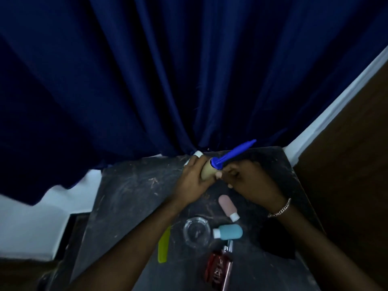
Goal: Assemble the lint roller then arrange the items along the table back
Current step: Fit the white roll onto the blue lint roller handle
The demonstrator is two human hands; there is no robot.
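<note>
Above the far end of the dark table (pixel 130 190), my left hand (pixel 192 181) wraps around the lint roll (pixel 206 171), whose tan core end faces right. The blue roller handle (pixel 233 153) sticks into that end and points up to the right. My right hand (pixel 249 181) is closed at the handle's base, right beside the roll. On the table nearer me lie a pink bottle (pixel 227 206), a light blue bottle (pixel 230 232), a clear glass ashtray (pixel 196 229), a yellow-green comb (pixel 164 244) and a red bottle (pixel 218 267).
A dark blue curtain (pixel 168 80) hangs behind the table's back edge. A white wall strip (pixel 336 106) and a brown panel (pixel 357 164) stand on the right. A black flat object (pixel 277 240) lies under my right forearm.
</note>
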